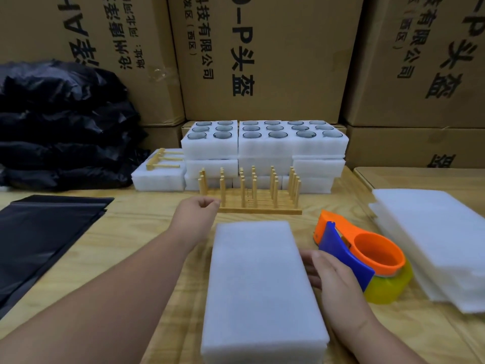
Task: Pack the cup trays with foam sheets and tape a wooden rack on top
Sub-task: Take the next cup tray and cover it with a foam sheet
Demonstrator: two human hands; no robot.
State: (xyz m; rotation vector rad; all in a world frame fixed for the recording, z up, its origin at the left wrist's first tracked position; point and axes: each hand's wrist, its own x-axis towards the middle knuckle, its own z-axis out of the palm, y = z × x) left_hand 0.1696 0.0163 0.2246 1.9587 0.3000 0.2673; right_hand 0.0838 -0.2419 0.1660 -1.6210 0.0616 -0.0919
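Note:
A white foam-covered block (259,287) lies in front of me on the wooden table (147,232). My right hand (328,274) touches its right side with straight fingers. My left hand (196,214) is stretched forward with curled fingers at the left end of the wooden peg rack (252,195), holding nothing that I can see. Behind the rack stand stacked white foam cup trays (265,145) with dark cups in their holes. A pile of foam sheets (435,240) lies at the right.
An orange and blue tape dispenser (362,256) with yellowish tape sits right of the block. Black bags lie flat (44,237) and piled (65,122) at the left. Another small wooden rack (162,160) rests on foam. Cardboard boxes (265,56) wall the back.

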